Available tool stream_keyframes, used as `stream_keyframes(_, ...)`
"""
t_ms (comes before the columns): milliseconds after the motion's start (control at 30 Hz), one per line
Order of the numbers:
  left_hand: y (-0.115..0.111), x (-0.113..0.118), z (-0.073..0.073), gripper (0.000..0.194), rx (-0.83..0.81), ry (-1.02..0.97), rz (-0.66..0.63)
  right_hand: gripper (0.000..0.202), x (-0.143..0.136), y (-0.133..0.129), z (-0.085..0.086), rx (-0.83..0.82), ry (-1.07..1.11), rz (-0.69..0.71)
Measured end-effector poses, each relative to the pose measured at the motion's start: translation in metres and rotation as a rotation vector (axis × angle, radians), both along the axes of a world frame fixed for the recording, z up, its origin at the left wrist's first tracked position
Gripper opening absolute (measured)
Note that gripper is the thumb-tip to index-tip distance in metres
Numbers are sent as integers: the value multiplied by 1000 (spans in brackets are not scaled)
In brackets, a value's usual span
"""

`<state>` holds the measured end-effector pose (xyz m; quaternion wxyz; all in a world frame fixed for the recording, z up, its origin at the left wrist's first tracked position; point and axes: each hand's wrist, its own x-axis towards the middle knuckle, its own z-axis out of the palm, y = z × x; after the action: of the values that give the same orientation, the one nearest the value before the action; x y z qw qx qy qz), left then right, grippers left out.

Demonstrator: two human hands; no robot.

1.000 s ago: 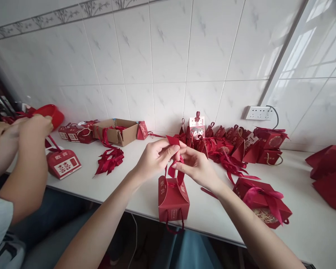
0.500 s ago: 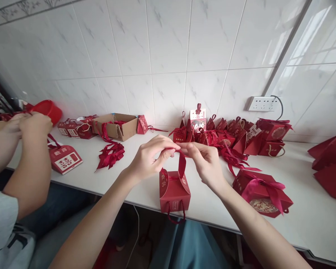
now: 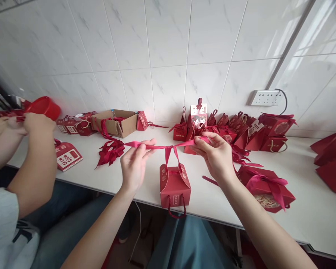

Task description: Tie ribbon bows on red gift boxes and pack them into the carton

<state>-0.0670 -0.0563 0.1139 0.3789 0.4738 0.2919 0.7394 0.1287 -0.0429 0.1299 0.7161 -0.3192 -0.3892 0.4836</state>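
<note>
A red gift box [image 3: 175,185] with gold lettering and a cord handle stands at the table's front edge. Its red ribbon [image 3: 168,147] rises from the top in two strands that cross at a small knot above the box. My left hand [image 3: 136,160] pinches one end of the ribbon between thumb and fingers, left of the knot. On the other side my right hand [image 3: 215,153] pinches the opposite end. Between both hands the ribbon is stretched nearly level.
Finished-looking red boxes [image 3: 221,127] crowd along the wall. A larger box with a bow [image 3: 268,188] sits at the right. To the left are a ribbon pile [image 3: 110,151], a cardboard box [image 3: 114,123] and a co-worker's hands [image 3: 37,125]. A power strip [image 3: 266,98] is on the wall.
My hands were close together over the box; now they have moved apart sideways, drawing the ribbon out straight with a knot at its middle. The box stays in place.
</note>
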Motion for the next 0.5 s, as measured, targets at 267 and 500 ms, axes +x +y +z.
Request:
stream_keyframes(267, -23, -44, -46, 19, -404, -242, 165, 37, 56, -8, -47, -205, -182, -146)
stream_keyframes(500, -31, -64, -74, 21, -469, -98, 184, 40, 83, -21, -61, -332, -279, -173)
